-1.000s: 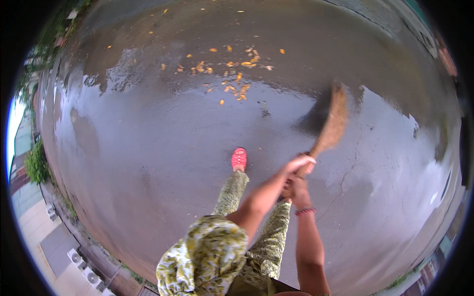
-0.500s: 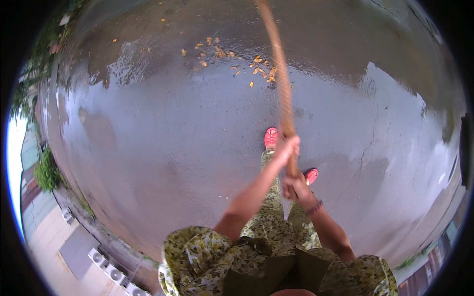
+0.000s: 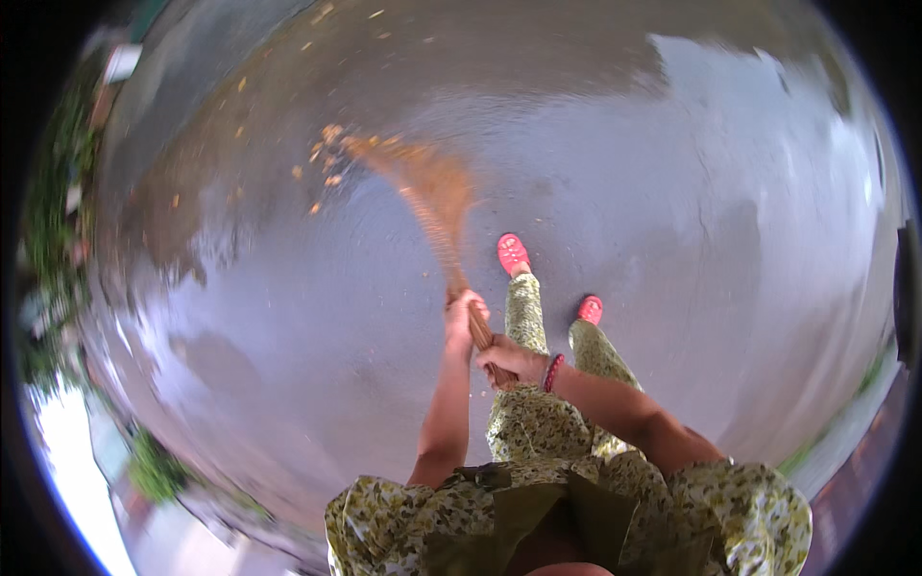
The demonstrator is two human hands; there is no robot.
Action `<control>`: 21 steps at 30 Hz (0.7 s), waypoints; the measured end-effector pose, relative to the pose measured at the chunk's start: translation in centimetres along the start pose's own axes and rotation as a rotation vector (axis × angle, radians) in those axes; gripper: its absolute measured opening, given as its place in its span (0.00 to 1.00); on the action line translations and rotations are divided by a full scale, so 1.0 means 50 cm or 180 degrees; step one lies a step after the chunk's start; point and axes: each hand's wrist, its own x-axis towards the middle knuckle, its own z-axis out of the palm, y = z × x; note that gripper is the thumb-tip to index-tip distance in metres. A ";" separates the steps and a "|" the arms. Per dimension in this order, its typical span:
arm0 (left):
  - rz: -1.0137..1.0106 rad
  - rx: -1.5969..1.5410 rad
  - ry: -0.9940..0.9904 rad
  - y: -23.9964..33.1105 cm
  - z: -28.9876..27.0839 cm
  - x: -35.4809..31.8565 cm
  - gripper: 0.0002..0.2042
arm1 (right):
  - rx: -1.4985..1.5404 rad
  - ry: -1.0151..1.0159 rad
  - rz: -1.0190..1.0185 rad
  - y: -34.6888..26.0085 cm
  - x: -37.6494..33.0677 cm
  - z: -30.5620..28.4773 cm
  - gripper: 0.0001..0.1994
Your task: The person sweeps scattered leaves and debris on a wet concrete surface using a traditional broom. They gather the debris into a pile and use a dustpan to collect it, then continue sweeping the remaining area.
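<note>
Two hands grip a broom on wet pavement.

Fallen leaves [image 3: 327, 158] lie at ten o'clock; the blurred broom [image 3: 432, 206] slants toward them. The left hand [image 3: 463, 317] wraps its handle, fingers curled tight; just right, at four o'clock, the right hand [image 3: 509, 361] clasps lower. Red shoes [image 3: 513, 253] stand at one o'clock.

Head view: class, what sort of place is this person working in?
Probably an outdoor paved yard or street: wet pavement with scattered fallen leaves, greenery at its edge, and both hands gripping a broom.
</note>
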 end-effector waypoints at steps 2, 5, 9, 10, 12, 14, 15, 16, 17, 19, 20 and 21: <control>0.0662 -0.0444 0.0140 0.003 0.041 -0.001 0.13 | 0.0273 -0.0321 0.0031 -0.021 -0.041 -0.043 0.11; 0.0562 -0.0295 -0.0144 -0.094 0.139 -0.061 0.20 | 0.0376 -0.0037 -0.0468 0.032 -0.177 -0.119 0.14; 0.0110 0.0263 -0.0825 -0.348 0.285 -0.212 0.21 | 0.0602 0.0706 -0.0870 0.216 -0.397 -0.209 0.22; -0.0288 0.0244 -0.1229 -0.400 0.298 -0.217 0.25 | 0.0665 0.1037 -0.0862 0.259 -0.402 -0.223 0.23; -0.0825 0.0579 -0.1751 -0.507 0.329 -0.248 0.29 | 0.1040 0.1838 -0.0938 0.363 -0.415 -0.256 0.19; -0.1131 0.0902 -0.2025 -0.599 0.323 -0.185 0.25 | 0.1064 0.2393 -0.1048 0.399 -0.358 -0.294 0.05; -0.1043 0.1080 -0.2275 -0.647 0.333 -0.164 0.21 | 0.1585 0.2034 -0.0991 0.398 -0.366 -0.320 0.04; -0.0987 0.1268 -0.2164 -0.676 0.302 -0.131 0.20 | 0.2039 0.1814 -0.0829 0.413 -0.349 -0.353 0.05; -0.0939 0.1502 -0.2106 -0.687 0.281 -0.100 0.19 | 0.2113 0.1699 -0.0843 0.438 -0.310 -0.369 0.04; -0.0596 0.1668 -0.1847 -0.675 0.209 -0.061 0.12 | 0.1963 0.1369 -0.0607 0.472 -0.215 -0.379 0.05; -0.1089 0.1607 -0.1470 -0.663 0.123 -0.009 0.05 | 0.1327 0.0911 -0.0861 0.513 -0.150 -0.371 0.07; -0.1111 0.1412 -0.0997 -0.630 0.068 -0.003 0.05 | 0.1312 0.0797 -0.0763 0.487 -0.152 -0.323 0.09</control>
